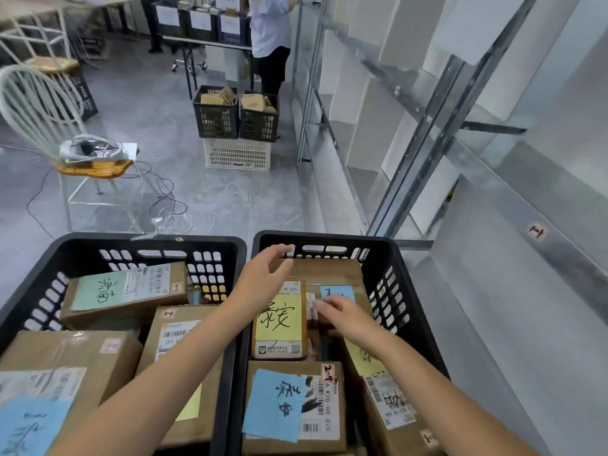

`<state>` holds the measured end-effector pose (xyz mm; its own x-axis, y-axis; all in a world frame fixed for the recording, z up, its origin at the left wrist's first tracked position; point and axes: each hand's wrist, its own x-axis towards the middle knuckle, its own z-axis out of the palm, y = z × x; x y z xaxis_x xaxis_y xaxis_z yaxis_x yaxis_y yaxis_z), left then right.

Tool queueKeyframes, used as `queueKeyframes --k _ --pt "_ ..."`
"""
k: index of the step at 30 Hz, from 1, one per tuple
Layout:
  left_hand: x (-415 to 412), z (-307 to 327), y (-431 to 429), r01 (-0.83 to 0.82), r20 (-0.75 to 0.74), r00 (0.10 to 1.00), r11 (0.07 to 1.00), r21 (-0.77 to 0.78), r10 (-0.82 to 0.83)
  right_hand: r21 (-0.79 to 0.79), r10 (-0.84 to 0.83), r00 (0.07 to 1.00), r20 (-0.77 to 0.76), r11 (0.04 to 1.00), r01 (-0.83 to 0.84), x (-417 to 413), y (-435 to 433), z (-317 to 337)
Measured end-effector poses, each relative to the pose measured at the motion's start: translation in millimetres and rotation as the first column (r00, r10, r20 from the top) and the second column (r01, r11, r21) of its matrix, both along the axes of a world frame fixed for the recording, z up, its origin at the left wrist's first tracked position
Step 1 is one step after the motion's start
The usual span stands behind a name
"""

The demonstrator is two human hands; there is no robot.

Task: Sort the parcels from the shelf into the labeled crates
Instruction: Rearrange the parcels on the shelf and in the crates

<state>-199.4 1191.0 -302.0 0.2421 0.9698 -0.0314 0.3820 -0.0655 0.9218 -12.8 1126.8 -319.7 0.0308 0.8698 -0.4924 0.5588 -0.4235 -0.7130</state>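
Observation:
Two black crates stand side by side just below me, a left crate (42,258) and a right crate (404,258), both filled with brown cardboard parcels carrying coloured handwritten notes. My left hand (266,274) hovers open over the far end of the right crate, above a parcel with a yellow note (279,319). My right hand (342,315) reaches down with spread fingers onto a parcel with a blue note (340,292) at the back of that crate; it is blurred and closes on nothing that I can see. A parcel with a green note (98,292) lies in the left crate.
A metal shelf rack (444,110) with white dividers runs along the right. Ahead on the floor two black crates of parcels (237,113) sit on a white crate. A person stands at a far table. A white chair (65,126) with cables is at left.

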Motion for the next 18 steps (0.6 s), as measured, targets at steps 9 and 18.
queueKeyframes --k 9,18 --pt "33 32 -46 0.127 -0.113 0.987 0.989 0.077 -0.118 0.364 -0.094 0.947 0.306 0.931 -0.025 42 -49 68" --pt "62 72 -126 0.254 -0.206 0.958 0.921 0.295 -0.199 0.524 -0.289 0.918 0.273 0.844 0.110 73 -133 114"
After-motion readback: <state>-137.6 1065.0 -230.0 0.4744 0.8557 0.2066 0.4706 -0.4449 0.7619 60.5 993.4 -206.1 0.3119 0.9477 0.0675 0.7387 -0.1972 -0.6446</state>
